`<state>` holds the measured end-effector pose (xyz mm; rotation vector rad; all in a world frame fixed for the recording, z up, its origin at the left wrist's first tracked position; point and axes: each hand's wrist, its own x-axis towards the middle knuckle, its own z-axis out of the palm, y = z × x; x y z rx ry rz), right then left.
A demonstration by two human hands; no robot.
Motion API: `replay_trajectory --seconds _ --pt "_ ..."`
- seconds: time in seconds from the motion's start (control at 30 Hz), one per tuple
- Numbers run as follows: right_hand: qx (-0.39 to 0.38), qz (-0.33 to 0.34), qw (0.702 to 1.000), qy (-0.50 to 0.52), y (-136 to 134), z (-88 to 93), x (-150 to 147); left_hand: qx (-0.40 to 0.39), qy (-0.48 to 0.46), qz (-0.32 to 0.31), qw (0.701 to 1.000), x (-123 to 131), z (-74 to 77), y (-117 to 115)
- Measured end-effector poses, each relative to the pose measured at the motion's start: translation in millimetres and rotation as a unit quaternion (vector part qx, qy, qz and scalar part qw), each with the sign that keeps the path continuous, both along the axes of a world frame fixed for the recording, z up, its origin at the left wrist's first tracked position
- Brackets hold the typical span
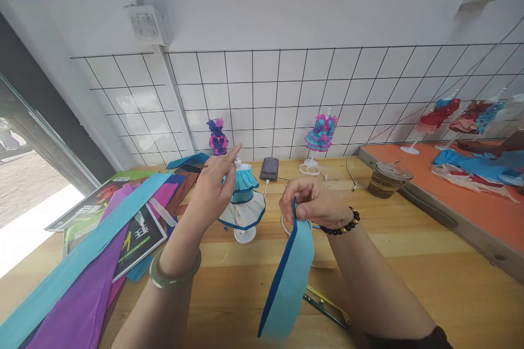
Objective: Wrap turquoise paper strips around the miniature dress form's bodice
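My right hand [317, 204] pinches the top end of a light blue strip [292, 278] with a dark blue edge, and the strip hangs down over the table. It looks like crepe paper. My left hand [215, 185], wearing a green bangle, has its index finger stretched out beside a small dress form [244, 236] on a white stand. Whether the fingers touch the form is hidden. The form wears a tiered doll dress [244, 196] in blue and white with a dark blue hem. A utility knife [327, 308] lies below my right hand, partly covered by the strip.
Purple paper [79, 305] and magazines [141, 240] pile up at left. A phone [269, 168] with a cable lies near the wall. Two dressed forms [218, 139] [321, 133] stand behind. A brown woven-looking bowl [387, 179] sits by an orange table [434, 172], where another person's arm [487, 147] reaches in.
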<state>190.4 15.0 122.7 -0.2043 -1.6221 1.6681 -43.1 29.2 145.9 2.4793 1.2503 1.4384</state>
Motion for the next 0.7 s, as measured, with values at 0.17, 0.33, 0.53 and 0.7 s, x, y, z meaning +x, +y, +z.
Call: replay_trajectory --seconds 0.17,0.33,0.53,0.7 --pt "0.009 -0.005 1.0 -0.006 1 -0.1 1 -0.083 -0.124 -0.042 0.988 -1 -2.3 2" --pt "-0.003 -0.006 1.0 -0.002 0 2.0 -1 -0.105 -0.2 -0.071 0.972 1 -3.5 3" --pt "-0.01 -0.028 0.999 -0.021 -3 6.2 -3 -0.144 -0.22 -0.128 0.956 11 -3.9 1" --pt "-0.007 -0.073 0.997 -0.027 -4 6.8 -3 -0.176 -0.243 -0.13 0.945 15 2.6 -6"
